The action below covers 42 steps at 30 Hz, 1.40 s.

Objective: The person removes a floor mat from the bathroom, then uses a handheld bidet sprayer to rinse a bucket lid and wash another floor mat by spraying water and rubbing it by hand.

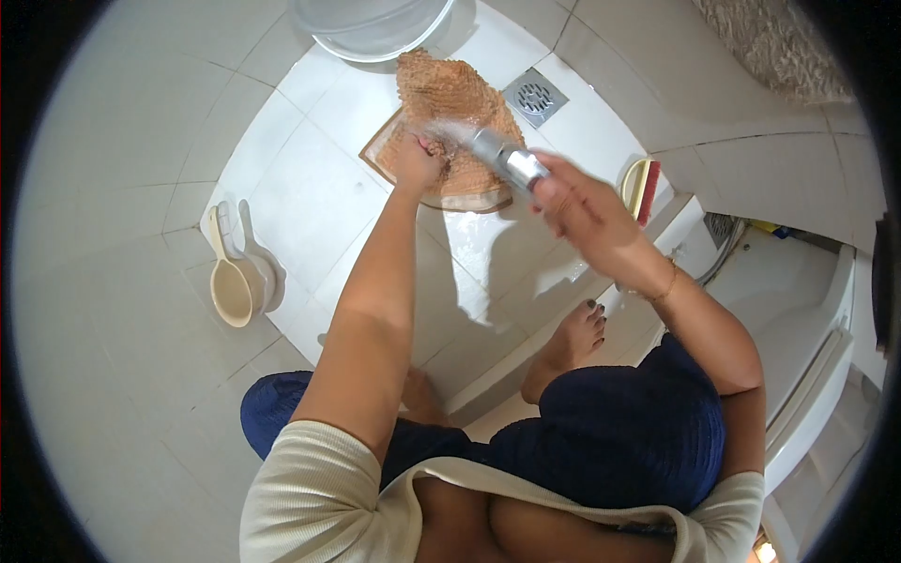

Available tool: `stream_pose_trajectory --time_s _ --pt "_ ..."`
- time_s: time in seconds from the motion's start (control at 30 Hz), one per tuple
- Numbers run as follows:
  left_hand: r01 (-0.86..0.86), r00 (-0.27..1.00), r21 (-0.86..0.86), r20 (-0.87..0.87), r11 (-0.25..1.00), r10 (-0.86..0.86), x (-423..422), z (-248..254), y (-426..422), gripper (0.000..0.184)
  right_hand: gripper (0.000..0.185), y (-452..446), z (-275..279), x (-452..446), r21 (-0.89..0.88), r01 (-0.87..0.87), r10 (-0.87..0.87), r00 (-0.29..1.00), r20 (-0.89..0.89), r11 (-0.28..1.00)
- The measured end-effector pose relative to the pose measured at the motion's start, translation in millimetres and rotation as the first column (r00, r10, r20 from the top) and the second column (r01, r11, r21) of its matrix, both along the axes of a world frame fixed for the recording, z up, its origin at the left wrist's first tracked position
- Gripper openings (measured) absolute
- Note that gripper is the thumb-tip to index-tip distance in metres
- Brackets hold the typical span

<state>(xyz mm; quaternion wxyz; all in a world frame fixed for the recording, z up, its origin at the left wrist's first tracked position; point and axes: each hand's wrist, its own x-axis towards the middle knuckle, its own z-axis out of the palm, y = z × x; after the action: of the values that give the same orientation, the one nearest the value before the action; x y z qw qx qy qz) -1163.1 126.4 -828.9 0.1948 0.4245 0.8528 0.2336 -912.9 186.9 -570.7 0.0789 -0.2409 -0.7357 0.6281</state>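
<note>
A tan, shaggy bath mat (452,86) lies bunched and partly folded on the white tiled floor, its pale underside with a brown border showing at the left and front edges. My left hand (419,163) is closed at the mat's near left part, fingers curled into the pile. In my right hand (584,208) is a silver handheld sprayer (510,158), its head aimed left over the mat. Water sprays from it onto the mat beside my left fingers. The hose below the grip is mostly hidden by my hand and forearm.
A translucent basin (375,23) stands behind the mat, a floor drain (536,97) to its right. A scrub brush (642,191) with red bristles leans near the right ledge. A cream dipper (231,289) is at the left wall. My bare foot (567,349) rests by the step.
</note>
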Motion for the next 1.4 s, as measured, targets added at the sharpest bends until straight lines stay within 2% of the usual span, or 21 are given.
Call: stream_pose_trajectory --time_s 0.07,0.1,0.13,0.2,0.27,0.33,0.37,0.43,0.47,0.53,0.57,0.7,0.83,0.9,0.97,1.03,1.13,1.2,1.23,1.33,1.4 --pt "-0.202 0.977 0.176 0.109 0.963 0.185 3 -20 -1 0.034 0.043 11 6 0 -0.11 0.147 -0.132 0.982 0.134 0.983" --pt "-0.209 0.953 0.17 0.255 0.963 0.162 7 -14 -2 0.033 0.041 10 -3 5 -0.143 0.14 -0.121 0.984 0.131 0.98" --pt "-0.206 0.954 0.169 0.256 0.964 0.159 10 -7 -1 0.033 0.041 6 -3 6 -0.143 0.143 -0.124 0.983 0.132 0.979" --pt "-0.047 0.998 0.082 0.045 0.996 0.043 14 6 2 0.024 0.041 -3 -2 9 -0.058 -0.028 0.033 0.996 0.087 0.998" --pt "-0.002 0.999 0.071 0.054 0.997 -0.001 13 22 5 0.018 0.041 2 -4 13 -0.062 0.056 -0.047 0.99 0.135 0.997" --pt "-0.226 0.973 0.171 0.0 0.959 0.229 16 41 11 0.014 0.042 9 -3 19 -0.043 0.221 -0.206 0.953 0.223 0.974" --pt "-0.223 0.974 0.174 0.003 0.959 0.226 18 51 14 0.014 0.041 10 2 21 -0.092 0.244 -0.213 0.941 0.262 0.965" --pt "-0.035 0.957 0.216 -0.273 0.976 0.095 27 66 11 0.015 0.042 0 10 25 -0.092 0.204 -0.17 0.941 0.291 0.975" --pt "-0.033 0.957 0.217 -0.273 0.976 0.093 35 68 10 0.015 0.042 -3 11 26 -0.096 0.163 -0.125 0.94 0.317 0.982" --pt "0.25 0.951 0.191 -0.231 0.949 -0.204 52 56 6 0.022 0.044 0 6 32 -0.031 0.195 -0.175 0.932 0.318 0.98" --pt "0.346 0.92 0.153 -0.249 0.926 -0.303 58 49 4 0.038 0.046 2 4 36 0.038 0.221 -0.222 0.923 0.315 0.975" --pt "0.353 0.925 -0.085 -0.116 0.932 -0.361 91 39 8 0.061 0.049 -1 4 44 -0.043 0.208 -0.18 0.92 0.349 0.977" --pt "0.377 0.919 -0.061 -0.095 0.924 -0.382 101 36 19 0.061 0.05 9 -3 55 -0.06 0.359 -0.32 0.885 0.339 0.931" --pt "0.369 0.922 -0.046 -0.107 0.928 -0.372 105 40 28 0.069 0.05 6 -2 56 -0.104 0.338 -0.278 0.884 0.376 0.935" --pt "0.356 0.922 -0.094 -0.13 0.93 -0.366 113 47 30 0.069 0.048 -1 -5 59 -0.177 0.266 -0.191 0.916 0.353 0.947" --pt "0.341 0.92 -0.147 -0.149 0.928 -0.362 120 46 30 0.068 0.048 6 -7 58 -0.174 0.339 -0.267 0.902 0.339 0.925" --pt "0.373 0.92 -0.326 0.008 0.869 -0.391 117 36 39 0.056 0.047 6 -12 55 -0.176 0.372 -0.311 0.903 0.296 0.912" --pt "-0.048 0.946 -0.274 0.296 0.96 0.132 115 25 50 0.042 0.048 3 -16 54 -0.185 0.337 -0.28 0.919 0.277 0.923" --pt "0.34 0.938 -0.172 -0.006 0.925 -0.346 105 24 43 0.03 0.049 3 -16 53 -0.174 0.317 -0.262 0.924 0.277 0.932" --pt "0.311 0.949 -0.025 0.063 0.95 -0.309 88 31 57 0.028 0.049 15 -11 53 -0.161 0.324 -0.278 0.926 0.255 0.932" --pt "0.365 0.922 -0.034 0.15 0.93 -0.356 77 58 70 0.027 0.049 23 -4 54 -0.165 0.356 -0.313 0.919 0.238 0.92"
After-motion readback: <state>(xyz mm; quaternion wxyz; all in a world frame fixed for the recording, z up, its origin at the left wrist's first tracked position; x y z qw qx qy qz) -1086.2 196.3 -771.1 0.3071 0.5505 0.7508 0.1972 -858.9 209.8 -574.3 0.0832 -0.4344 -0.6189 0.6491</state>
